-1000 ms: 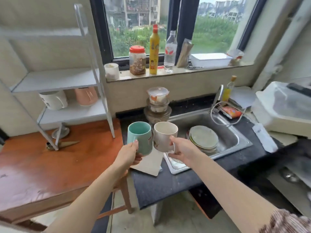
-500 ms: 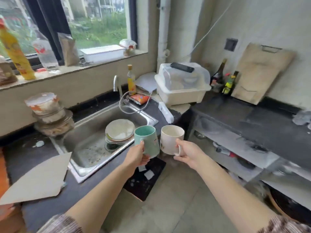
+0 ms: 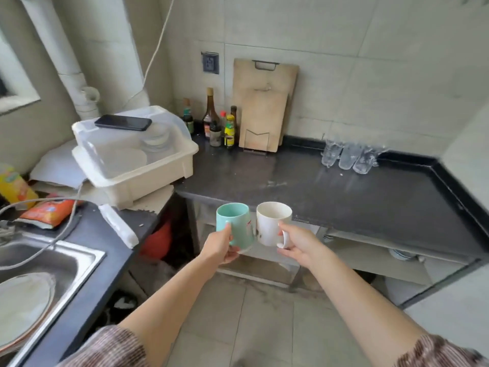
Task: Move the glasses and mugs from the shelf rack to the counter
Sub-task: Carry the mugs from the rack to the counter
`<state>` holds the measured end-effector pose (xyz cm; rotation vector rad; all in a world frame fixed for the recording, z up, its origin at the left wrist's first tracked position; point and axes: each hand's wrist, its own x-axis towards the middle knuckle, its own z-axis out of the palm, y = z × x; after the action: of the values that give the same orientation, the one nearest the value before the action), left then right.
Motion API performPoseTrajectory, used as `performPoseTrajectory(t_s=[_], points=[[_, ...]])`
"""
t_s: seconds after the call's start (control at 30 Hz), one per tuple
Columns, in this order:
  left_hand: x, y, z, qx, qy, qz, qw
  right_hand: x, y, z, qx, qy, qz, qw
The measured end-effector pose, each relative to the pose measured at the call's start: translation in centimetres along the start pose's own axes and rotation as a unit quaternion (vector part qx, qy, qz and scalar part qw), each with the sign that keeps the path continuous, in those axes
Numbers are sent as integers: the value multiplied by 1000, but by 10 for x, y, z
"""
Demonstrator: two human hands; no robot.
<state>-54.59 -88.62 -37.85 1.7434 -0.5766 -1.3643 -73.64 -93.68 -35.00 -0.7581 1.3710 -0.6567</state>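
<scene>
My left hand (image 3: 221,249) is clenched around a teal mug (image 3: 234,225), thumb on its near wall, while my right hand (image 3: 299,243) grasps a white mug (image 3: 271,222) by its handle, fingers curled through the loop. Both mugs are upright, held in the air side by side, their walls just about touching, short of the front edge of the dark counter (image 3: 344,192) and over the pale tiled floor (image 3: 264,313).

Beyond that front edge the counter runs bare across most of its middle and right, a raised dark lip closing its far and right sides. Three clear glasses (image 3: 349,156) already stand in a row near the counter's back edge, toward its right. At the counter's back left, two wooden cutting boards (image 3: 264,112) lean against the tiled wall, with a cluster of sauce bottles (image 3: 217,123) just beside them. Off the counter's left end sits a white dish box (image 3: 137,165) with a clear lid, a dark phone (image 3: 123,122) lying on top. Below the counter, an open shelf (image 3: 383,263) holds some dishes I cannot make out. Further left of the counter, a steel sink (image 3: 47,274) holds a plate, and a white pipe (image 3: 66,49) climbs the corner of the room.
</scene>
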Motion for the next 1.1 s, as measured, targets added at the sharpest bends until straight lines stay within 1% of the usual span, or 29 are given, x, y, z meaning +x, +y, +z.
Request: performPoseTrajectory(t_s=[0.23, 0.37, 0.53, 0.63, 0.83, 1.0, 1.1], points=[[89, 66, 110, 62, -64, 13, 996, 79, -57, -87, 52, 87, -2, 995], [127, 90, 176, 80, -86, 3, 993, 119, -82, -139, 76, 113, 6, 991], [170, 111, 258, 92, -111, -9, 989, 176, -114, -206, 68, 125, 26, 990], [197, 124, 310, 86, -109, -18, 990, 213, -137, -248, 60, 127, 36, 989], [241, 144, 402, 48, -87, -67, 993, 278, -183, -321, 49, 122, 81, 988], [277, 147, 444, 57, -54, -69, 994, 320, -199, -351, 60, 122, 114, 984], [293, 145, 454, 73, -44, -52, 995, 339, -202, -356, 84, 121, 123, 981]])
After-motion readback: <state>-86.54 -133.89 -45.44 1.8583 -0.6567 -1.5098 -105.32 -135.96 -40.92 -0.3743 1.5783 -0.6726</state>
